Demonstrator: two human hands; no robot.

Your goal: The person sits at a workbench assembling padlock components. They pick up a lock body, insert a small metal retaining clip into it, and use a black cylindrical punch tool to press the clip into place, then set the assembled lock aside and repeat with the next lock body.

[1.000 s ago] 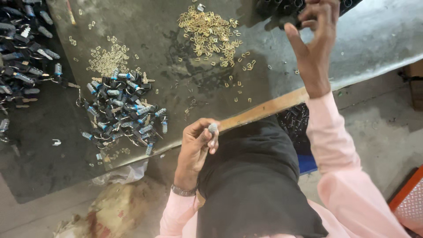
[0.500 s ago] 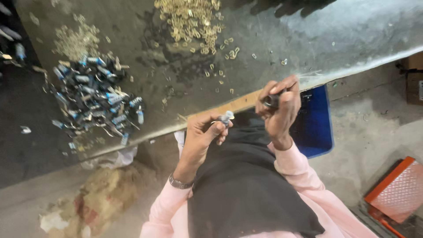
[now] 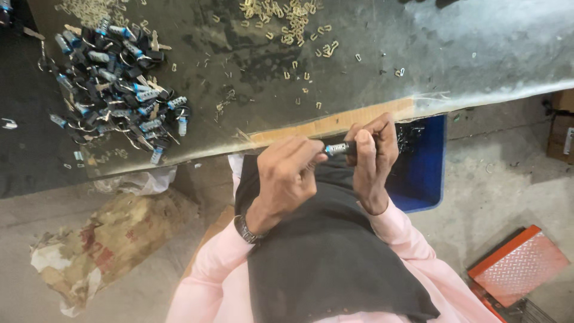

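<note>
The left hand (image 3: pixel 291 173) is closed around one end of a small silver-and-black cylindrical part (image 3: pixel 339 148), which is pinched between its fingertips. The other end of the part is gripped by the right hand (image 3: pixel 373 158), whose fingers are curled over it. Both hands are held together just below the near edge of the worktable (image 3: pixel 478 54), above a dark cloth (image 3: pixel 329 251) spread over the lap. A pile of black and blue parts (image 3: pixel 116 90) is heaped on the worktable toward its left end, well apart from the hands. Small brass clips (image 3: pixel 293 21) are scattered at the worktable's far middle. A blue tray (image 3: pixel 427 173) is seen just under the worktable's edge, beside the right hand.
</note>
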